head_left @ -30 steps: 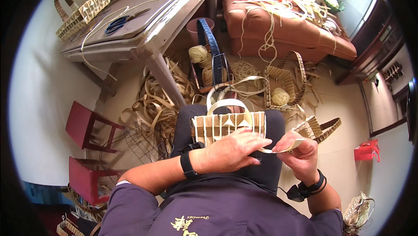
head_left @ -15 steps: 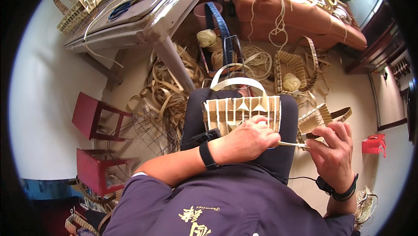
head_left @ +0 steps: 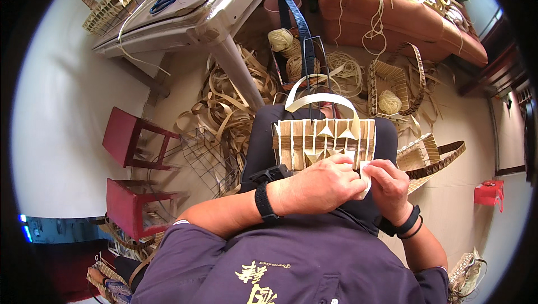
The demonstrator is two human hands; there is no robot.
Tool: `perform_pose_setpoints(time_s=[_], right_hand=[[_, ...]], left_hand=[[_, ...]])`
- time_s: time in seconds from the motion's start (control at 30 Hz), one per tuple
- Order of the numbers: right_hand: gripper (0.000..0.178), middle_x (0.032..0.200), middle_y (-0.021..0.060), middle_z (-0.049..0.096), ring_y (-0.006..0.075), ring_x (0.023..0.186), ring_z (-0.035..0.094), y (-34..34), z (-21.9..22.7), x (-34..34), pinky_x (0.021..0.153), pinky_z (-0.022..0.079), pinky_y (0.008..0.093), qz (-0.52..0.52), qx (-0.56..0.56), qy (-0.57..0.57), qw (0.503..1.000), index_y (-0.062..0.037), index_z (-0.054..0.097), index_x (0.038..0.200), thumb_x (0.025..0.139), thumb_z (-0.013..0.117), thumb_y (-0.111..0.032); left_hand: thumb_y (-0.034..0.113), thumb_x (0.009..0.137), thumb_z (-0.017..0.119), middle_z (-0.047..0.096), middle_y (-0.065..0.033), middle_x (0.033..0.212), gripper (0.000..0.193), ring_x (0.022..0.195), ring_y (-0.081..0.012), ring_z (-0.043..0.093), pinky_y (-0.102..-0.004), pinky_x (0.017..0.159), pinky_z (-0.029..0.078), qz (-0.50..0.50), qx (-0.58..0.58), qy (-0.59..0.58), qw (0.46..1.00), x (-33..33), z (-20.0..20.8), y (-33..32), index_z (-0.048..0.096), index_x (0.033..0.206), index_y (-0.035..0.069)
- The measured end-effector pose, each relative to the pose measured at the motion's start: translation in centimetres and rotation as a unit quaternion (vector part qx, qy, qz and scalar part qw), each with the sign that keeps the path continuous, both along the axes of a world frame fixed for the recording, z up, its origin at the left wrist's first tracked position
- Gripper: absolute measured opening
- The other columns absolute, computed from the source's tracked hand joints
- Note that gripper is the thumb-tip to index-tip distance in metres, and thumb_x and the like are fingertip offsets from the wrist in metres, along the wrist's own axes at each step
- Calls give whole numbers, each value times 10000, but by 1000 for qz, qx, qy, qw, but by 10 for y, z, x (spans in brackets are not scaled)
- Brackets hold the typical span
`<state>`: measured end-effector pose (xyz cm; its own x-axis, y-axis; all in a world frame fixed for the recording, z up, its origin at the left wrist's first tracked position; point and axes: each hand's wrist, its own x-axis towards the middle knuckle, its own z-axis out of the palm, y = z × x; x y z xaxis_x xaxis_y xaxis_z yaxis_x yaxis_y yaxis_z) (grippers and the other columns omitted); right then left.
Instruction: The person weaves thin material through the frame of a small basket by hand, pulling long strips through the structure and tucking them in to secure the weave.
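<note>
A small woven basket [head_left: 291, 150] lies across my lap, its side faced with tan bands, upright cords and pale folded triangles. From its far edge a cream strap handle [head_left: 322, 100] arches away. My left hand [head_left: 322, 185] rests over the basket's near right edge, fingers curled closed on a cream strip [head_left: 365, 179]. Close beside it, my right hand [head_left: 390, 186] pinches the same strip between thumb and fingers. The strip's short visible part stands between the two hands; my fingers hide how it joins the basket.
Finished-looking baskets [head_left: 389, 88] and a heap of brown strips [head_left: 232, 93] lie on the floor ahead. A grey table [head_left: 218, 15] with scissors [head_left: 163, 2] stands far left, an orange sofa [head_left: 386, 18] far right. Red stools [head_left: 128, 206] are at left, a red bag [head_left: 489, 193] at right.
My right hand has moved left, up against my left hand. The strip, stretched out between the hands before, now shows only a short piece. The whole view has shifted slightly.
</note>
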<state>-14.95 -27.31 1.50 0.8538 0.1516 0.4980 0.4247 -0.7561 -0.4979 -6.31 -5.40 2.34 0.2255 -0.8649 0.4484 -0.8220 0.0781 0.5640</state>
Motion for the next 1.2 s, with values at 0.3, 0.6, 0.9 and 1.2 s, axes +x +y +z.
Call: perform_pose_setpoints(time_s=[0.3, 0.6, 0.9, 1.2], right_hand=[[214, 965, 102, 743, 306, 886, 712, -1, -11, 16, 765, 566, 424, -34, -104, -99, 989, -26, 737, 979, 770, 753, 17], [173, 990, 75, 762, 274, 899, 719, -5, -21, 19, 745, 533, 398, -9, -93, -111, 989, -53, 741, 958, 788, 760, -32], [174, 992, 40, 766, 251, 903, 699, -7, -22, 20, 752, 491, 397, 3, -111, -84, 990, -72, 734, 947, 773, 734, -59], [205, 979, 54, 665, 263, 956, 649, -6, -20, 21, 812, 484, 409, -72, -160, -102, 979, -87, 760, 967, 763, 747, -72]], left_hand=[[275, 980, 728, 691, -95, 851, 236, 925, -269, 711, -432, 1070, 518, 56, 25, -53, 997, -3, 4, -4, 659, 979, 49], [335, 919, 787, 696, -112, 938, 343, 1001, -306, 697, -464, 1093, 486, 71, 58, -40, 995, -6, 6, -4, 678, 1051, 38], [259, 907, 777, 658, -112, 867, 288, 959, -299, 694, -482, 1118, 474, 65, 59, -70, 994, -7, 7, -10, 636, 1019, 35], [162, 963, 673, 628, -86, 776, 129, 844, -279, 689, -471, 1075, 489, 92, 41, -59, 993, -8, -10, -16, 660, 1000, 40]])
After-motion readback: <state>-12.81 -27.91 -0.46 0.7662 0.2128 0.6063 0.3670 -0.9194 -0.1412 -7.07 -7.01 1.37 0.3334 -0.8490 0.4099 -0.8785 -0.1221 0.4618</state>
